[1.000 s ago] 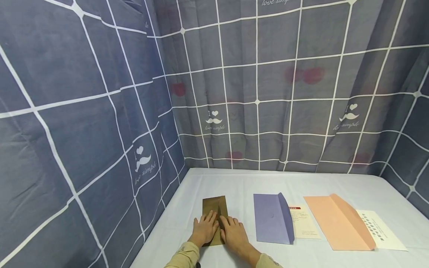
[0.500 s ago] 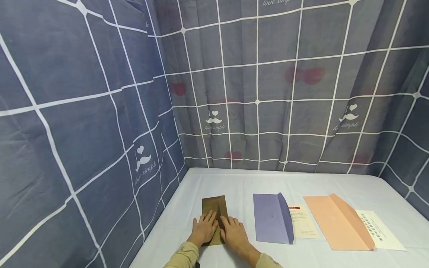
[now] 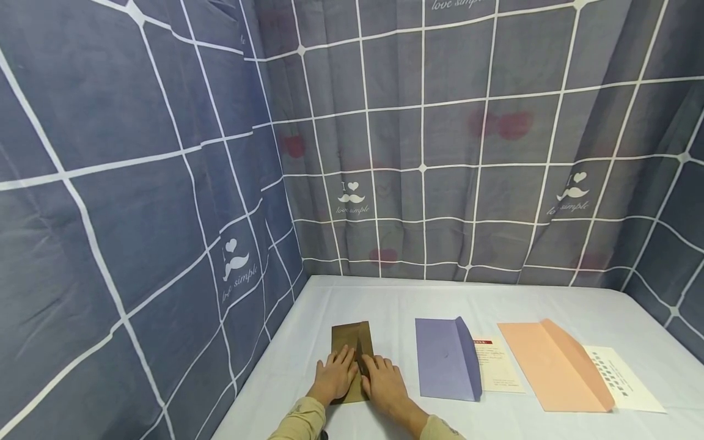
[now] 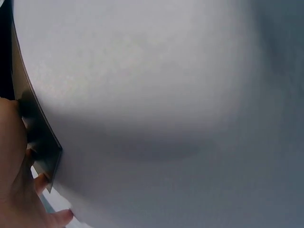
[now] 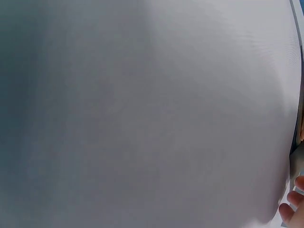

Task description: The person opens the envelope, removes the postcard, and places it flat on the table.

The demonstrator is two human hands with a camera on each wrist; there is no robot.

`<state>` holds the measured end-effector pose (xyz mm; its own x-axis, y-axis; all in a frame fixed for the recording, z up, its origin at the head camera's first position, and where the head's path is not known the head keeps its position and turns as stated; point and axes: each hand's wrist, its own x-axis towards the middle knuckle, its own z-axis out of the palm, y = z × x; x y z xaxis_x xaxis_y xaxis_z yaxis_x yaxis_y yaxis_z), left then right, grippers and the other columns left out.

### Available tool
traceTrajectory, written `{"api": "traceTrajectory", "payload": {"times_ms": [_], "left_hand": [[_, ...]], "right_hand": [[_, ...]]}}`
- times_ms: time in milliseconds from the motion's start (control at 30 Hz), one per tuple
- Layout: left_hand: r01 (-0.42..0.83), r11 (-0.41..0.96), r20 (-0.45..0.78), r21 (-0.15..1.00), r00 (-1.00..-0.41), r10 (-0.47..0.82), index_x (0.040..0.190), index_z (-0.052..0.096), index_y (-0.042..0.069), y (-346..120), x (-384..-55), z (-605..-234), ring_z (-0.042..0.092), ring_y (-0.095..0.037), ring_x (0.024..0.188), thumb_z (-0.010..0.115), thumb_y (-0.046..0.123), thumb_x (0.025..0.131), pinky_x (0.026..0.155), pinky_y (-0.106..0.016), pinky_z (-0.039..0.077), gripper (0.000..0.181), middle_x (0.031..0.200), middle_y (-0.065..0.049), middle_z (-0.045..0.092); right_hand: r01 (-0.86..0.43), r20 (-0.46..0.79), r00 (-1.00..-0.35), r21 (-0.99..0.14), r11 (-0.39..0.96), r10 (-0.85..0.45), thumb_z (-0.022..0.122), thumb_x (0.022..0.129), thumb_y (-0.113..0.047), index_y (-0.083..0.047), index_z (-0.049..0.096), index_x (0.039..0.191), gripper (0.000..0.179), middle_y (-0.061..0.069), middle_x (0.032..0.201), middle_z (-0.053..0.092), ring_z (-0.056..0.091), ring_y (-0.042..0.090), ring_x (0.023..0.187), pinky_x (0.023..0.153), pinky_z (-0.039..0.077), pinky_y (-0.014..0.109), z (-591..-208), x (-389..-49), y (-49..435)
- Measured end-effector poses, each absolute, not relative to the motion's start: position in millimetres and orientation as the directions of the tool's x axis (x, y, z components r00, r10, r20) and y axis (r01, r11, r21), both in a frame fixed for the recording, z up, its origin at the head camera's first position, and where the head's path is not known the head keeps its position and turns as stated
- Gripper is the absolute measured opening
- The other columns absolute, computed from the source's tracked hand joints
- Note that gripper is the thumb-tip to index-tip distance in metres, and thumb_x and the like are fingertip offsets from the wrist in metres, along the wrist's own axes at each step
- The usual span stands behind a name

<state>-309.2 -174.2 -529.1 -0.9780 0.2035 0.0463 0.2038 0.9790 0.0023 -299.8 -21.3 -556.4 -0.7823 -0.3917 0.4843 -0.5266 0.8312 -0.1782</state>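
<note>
Fingers of the left hand (image 3: 333, 375) lie extended on the brown envelope (image 3: 344, 336), its long axis pointing away; the right hand (image 3: 385, 383) touches its right side, grip unclear.

Three envelopes lie in a row on the bench (image 3: 396, 299). The left envelope (image 3: 348, 334) is near the bench's left edge, with the left hand (image 3: 334, 376) on its near part and the right hand (image 3: 386, 385) at its right side, fingers reaching onto it. Well to the right lies the middle envelope (image 3: 444, 359); a first card (image 3: 499, 366) juts from under its right flap. A narrow strip of bench parts that card from the right envelope (image 3: 550, 366), and a second card (image 3: 629, 380) extends from beyond that envelope's right flap. Behind the bench hangs the back curtain (image 3: 445, 137); a side curtain (image 3: 148, 250) stands along its left.
</note>
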Motion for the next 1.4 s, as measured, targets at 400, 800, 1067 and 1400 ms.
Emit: {"api": "traceTrajectory", "payload": {"times_ms": [400, 800, 1067, 1400], "left_hand": [[0.206, 0.978, 0.059, 0.016, -0.977, 0.205, 0.145, 0.042, 0.013, -175.0, -309.5, -530.0, 0.038, -0.032, 0.129, 0.037, 0.039, 0.102, 0.096, -0.060, 0.034, 0.050, 0.147, -0.007, 0.040], [0.207, 0.977, 0.038, 0.042, -0.978, 0.205, 0.145, 0.042, 0.012, -174.8, -307.9, -527.5, 0.036, -0.034, 0.131, 0.037, 0.040, 0.102, 0.098, -0.061, 0.032, 0.051, 0.148, -0.009, 0.038], [0.205, 0.978, 0.036, 0.035, -0.978, 0.203, 0.145, 0.041, 0.012, -174.7, -308.2, -527.9, 0.036, -0.033, 0.131, 0.037, 0.040, 0.102, 0.098, -0.061, 0.033, 0.051, 0.148, -0.009, 0.038], [0.209, 0.977, 0.037, 0.043, -0.978, 0.207, 0.145, 0.041, 0.011, -174.6, -308.1, -526.6, 0.036, -0.034, 0.131, 0.038, 0.039, 0.102, 0.098, -0.061, 0.033, 0.051, 0.148, -0.010, 0.038]], "right_hand": [[-0.542, 0.531, -0.757, -0.184, 0.820, -0.381, 0.060, 0.092, -0.027, -0.010, 0.053, 0.125, 0.038, 0.011, 0.109, 0.056, 0.056, 0.031, 0.097, 0.075, 0.048, 0.045, -561.6, -301.8, -21.1], [-0.533, 0.483, -0.787, -0.218, 0.817, -0.384, 0.058, 0.093, -0.027, -0.009, 0.053, 0.127, 0.038, 0.010, 0.111, 0.056, 0.055, 0.030, 0.100, 0.078, 0.047, 0.045, -558.1, -299.7, -19.4], [-0.532, 0.471, -0.794, -0.229, 0.815, -0.386, 0.057, 0.094, -0.027, -0.010, 0.053, 0.128, 0.038, 0.009, 0.112, 0.056, 0.054, 0.030, 0.100, 0.078, 0.047, 0.044, -556.9, -298.7, -18.7], [-0.534, 0.455, -0.797, -0.225, 0.815, -0.397, 0.057, 0.094, -0.028, -0.009, 0.053, 0.128, 0.039, 0.010, 0.113, 0.055, 0.055, 0.030, 0.100, 0.078, 0.047, 0.044, -556.3, -300.2, -17.4]]}}
